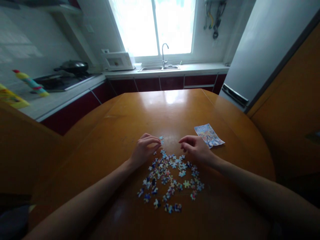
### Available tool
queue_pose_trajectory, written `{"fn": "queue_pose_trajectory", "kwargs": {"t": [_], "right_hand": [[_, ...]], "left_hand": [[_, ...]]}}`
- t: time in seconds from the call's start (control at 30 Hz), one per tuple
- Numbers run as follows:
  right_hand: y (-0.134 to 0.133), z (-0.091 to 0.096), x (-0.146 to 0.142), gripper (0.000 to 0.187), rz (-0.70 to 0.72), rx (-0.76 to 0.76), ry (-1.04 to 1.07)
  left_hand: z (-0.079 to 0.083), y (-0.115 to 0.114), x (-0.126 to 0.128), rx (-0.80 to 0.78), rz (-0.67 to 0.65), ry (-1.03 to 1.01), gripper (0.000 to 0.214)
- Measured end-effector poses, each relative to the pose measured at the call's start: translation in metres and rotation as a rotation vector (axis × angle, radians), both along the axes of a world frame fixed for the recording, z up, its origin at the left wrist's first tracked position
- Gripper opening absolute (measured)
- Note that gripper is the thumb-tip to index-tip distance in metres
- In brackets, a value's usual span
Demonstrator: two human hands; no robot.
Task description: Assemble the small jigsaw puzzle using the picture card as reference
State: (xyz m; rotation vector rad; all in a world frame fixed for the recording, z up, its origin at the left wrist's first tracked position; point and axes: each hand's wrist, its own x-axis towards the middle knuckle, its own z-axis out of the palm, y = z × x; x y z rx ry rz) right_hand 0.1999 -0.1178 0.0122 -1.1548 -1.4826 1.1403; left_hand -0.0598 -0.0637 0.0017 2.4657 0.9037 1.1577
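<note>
My left hand (146, 146) rests at the upper left of the puzzle pieces, thumb and fingertips brought together at the edge of a small light-blue puzzle piece (162, 142). Another light-blue piece (161, 137) lies just beyond it. My right hand (196, 146) hovers to the right, its fingers loosely bent and slightly apart, with nothing visible between them. Below and between both hands spreads a loose heap of jigsaw pieces (166, 171), in blue, white, yellow and dark tones. A printed picture sheet (209, 135) lies just behind my right hand, which partly overlaps its near edge.
Everything lies on a brown wooden table (120, 116) with rounded ends. Beyond it are a counter with a sink (152, 68), a white microwave (118, 61) and a stove with a black pan (73, 66). A grey refrigerator (265, 50) stands at the right.
</note>
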Motion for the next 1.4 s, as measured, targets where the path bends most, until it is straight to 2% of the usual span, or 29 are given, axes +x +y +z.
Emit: {"fn": "queue_pose_trajectory", "kwargs": {"t": [0.17,0.43,0.73,0.93,1.03,1.23,1.4], "right_hand": [[0.0098,-0.0035,0.0090,0.017,-0.045,0.073,-0.032],[0.0045,-0.0024,0.0041,0.019,-0.032,0.074,-0.090],[0.0049,-0.0046,0.0063,0.019,-0.055,0.163,-0.258],[0.0054,-0.0063,0.0084,0.016,-0.058,0.207,-0.353],[0.0056,-0.0064,0.0086,0.015,-0.055,0.222,-0.364],[0.0049,-0.0050,0.0084,0.014,-0.047,0.232,-0.368],[0.0052,-0.0037,0.0102,0.014,0.008,0.253,-0.411]], "left_hand": [[-0.0072,-0.0006,0.0036,-0.026,-0.023,0.103,0.009],[-0.0088,0.0002,0.0049,-0.105,0.014,0.182,0.011],[-0.0092,-0.0014,0.0027,-0.155,0.091,0.077,0.022],[-0.0052,-0.0061,0.0019,-0.162,0.004,0.131,0.040],[-0.0044,-0.0065,0.0026,-0.169,-0.032,0.181,0.039],[-0.0059,-0.0036,0.0024,-0.166,0.027,0.133,0.045],[-0.0043,-0.0062,0.0030,-0.139,-0.042,0.179,0.037]]}}
